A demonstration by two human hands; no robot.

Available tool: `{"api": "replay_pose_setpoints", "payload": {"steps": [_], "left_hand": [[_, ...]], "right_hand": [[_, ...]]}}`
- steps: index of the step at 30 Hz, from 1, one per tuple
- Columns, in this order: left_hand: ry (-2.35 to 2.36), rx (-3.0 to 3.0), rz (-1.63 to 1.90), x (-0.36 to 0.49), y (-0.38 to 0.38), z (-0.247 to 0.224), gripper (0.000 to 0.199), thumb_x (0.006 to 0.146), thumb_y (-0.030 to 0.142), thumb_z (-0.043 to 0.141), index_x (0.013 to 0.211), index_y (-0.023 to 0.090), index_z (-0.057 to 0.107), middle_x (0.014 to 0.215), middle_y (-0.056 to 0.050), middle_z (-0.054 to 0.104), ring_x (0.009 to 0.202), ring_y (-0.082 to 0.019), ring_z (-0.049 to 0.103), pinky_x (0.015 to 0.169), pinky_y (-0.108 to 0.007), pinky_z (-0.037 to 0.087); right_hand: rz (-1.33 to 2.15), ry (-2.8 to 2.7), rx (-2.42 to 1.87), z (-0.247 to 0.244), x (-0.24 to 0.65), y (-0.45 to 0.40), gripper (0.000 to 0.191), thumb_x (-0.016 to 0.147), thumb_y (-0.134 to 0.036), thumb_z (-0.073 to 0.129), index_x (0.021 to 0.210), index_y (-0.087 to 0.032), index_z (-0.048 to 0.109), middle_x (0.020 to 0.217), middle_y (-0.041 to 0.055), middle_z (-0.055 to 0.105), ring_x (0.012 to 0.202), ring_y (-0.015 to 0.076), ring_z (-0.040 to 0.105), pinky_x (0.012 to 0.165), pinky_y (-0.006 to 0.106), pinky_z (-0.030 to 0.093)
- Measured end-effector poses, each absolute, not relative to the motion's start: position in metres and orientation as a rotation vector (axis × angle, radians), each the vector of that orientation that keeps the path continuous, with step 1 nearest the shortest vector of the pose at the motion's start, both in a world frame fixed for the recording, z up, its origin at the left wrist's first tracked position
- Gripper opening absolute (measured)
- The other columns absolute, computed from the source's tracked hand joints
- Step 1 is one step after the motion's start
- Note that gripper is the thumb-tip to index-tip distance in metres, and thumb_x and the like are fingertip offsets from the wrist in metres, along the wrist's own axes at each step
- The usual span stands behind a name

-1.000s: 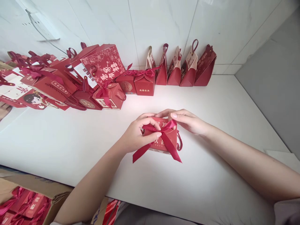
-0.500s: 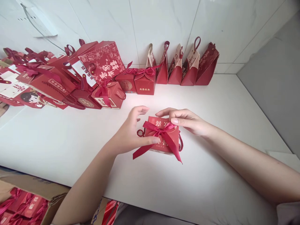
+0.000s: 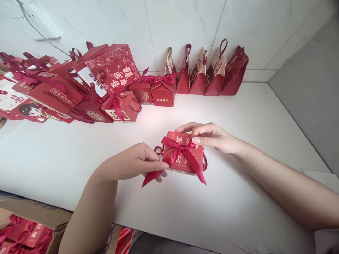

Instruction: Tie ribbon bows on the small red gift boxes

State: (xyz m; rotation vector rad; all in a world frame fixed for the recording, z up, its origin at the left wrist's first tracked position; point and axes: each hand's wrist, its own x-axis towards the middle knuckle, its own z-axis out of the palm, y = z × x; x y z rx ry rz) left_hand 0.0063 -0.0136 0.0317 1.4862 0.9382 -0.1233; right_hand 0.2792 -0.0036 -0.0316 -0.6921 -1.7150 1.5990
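Observation:
A small red gift box (image 3: 197,155) with pale lettering stands on the white table, a twisted red cord at each side. Across its top a red satin ribbon (image 3: 182,148) is tied in a bow, both tails hanging toward me. My left hand (image 3: 140,160) pinches the left ribbon tail between thumb and fingers at the box's front left corner. At the upper right, my right hand (image 3: 208,137) grips the right loop of the bow between thumb and index finger. Its other fingers reach behind the box, partly hidden.
Several red boxes (image 3: 113,68) crowd the table (image 3: 238,197) at the back left. Along the tiled wall stands a row of peaked red boxes (image 3: 197,83) with loop handles. An open carton (image 3: 62,225) of ribboned boxes sits at the lower left.
My left hand has come down and left from above the box and closed on the left ribbon tail, drawing it outward. My right hand stays at the bow.

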Motion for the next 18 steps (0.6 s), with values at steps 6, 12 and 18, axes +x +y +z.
{"api": "replay_pose_setpoints", "payload": {"steps": [6,12,18], "left_hand": [[1.209,1.621,0.212,0.003,-0.004,0.024,0.040,0.090,0.052,0.057,0.077,0.018,0.072,0.071,-0.003,0.066,0.074,-0.016,0.061,0.060,-0.025,0.043],[1.148,1.666,0.164,0.005,-0.002,0.022,0.039,0.086,0.051,0.061,0.068,0.017,0.067,0.064,-0.002,0.062,0.069,-0.018,0.061,0.059,-0.025,0.042],[1.055,1.654,0.151,0.008,-0.005,0.024,0.038,0.082,0.045,0.066,0.060,0.017,0.057,0.059,-0.002,0.059,0.077,-0.022,0.067,0.054,-0.022,0.040]], "right_hand": [[1.357,-1.601,-0.868,-0.034,0.276,-0.003,0.026,0.092,-0.039,0.064,0.074,-0.021,0.068,0.137,0.0055,0.057,0.128,0.0245,0.053,0.106,0.039,0.043],[1.326,-1.595,-0.918,-0.030,0.274,-0.005,0.025,0.090,-0.041,0.066,0.073,-0.022,0.067,0.138,0.0050,0.056,0.127,0.0259,0.054,0.104,0.041,0.044],[1.405,-1.650,-0.886,-0.025,0.280,-0.002,0.030,0.093,-0.042,0.061,0.072,-0.021,0.068,0.136,0.0059,0.059,0.121,0.0263,0.057,0.101,0.041,0.044]]}}
